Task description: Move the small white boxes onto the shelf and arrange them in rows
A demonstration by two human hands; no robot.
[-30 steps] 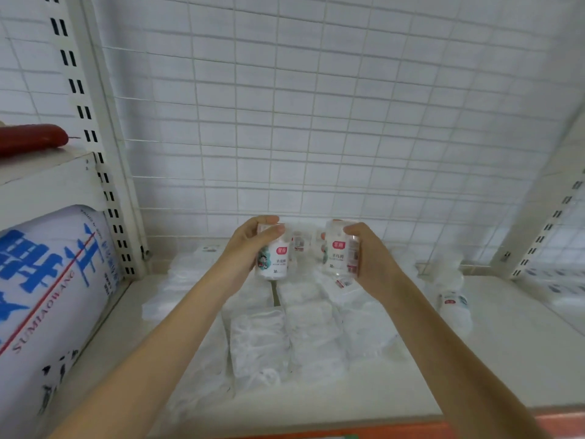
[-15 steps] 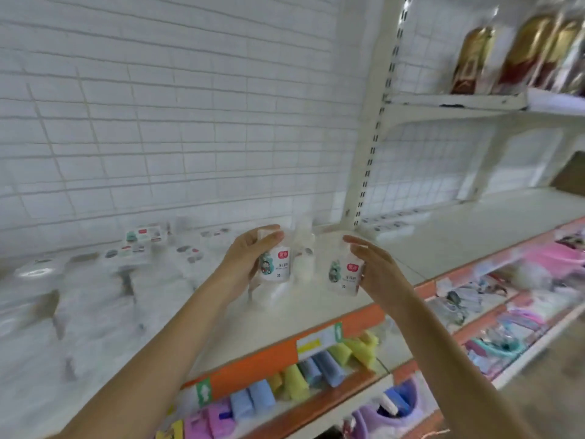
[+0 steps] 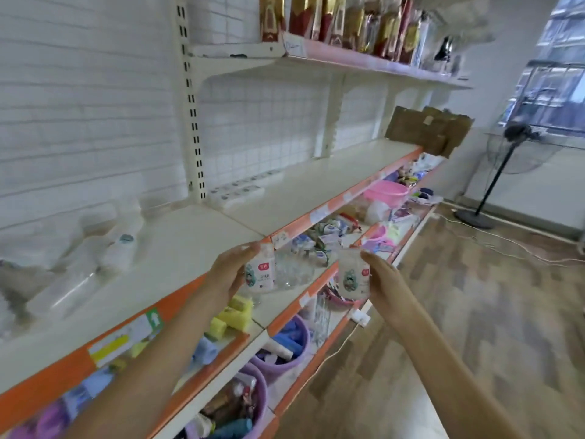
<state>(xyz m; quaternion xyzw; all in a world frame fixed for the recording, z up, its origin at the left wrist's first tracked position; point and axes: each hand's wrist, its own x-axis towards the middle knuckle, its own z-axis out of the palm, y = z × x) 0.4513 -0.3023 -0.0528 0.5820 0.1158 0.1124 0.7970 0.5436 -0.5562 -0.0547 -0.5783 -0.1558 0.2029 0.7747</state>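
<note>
My left hand grips a small white box with a red label and a green picture, held upright in front of the shelf's orange edge. My right hand grips a second small white box of the same kind, further right and out over the lower shelves. A row of small white boxes lies at the back of the white shelf, beside the upright post. More clear-wrapped white packs lie blurred on the shelf's left part.
Lower shelves hold yellow sponges, purple tubs, a pink basin and small goods. The top shelf carries red and gold packets. A cardboard box sits at the shelf's far end. A standing fan and a white cable occupy the wooden floor.
My view has swung to the right along the shelves. Both hands, each still holding its box, have come away from the pile of packs and now hover past the shelf's front edge.
</note>
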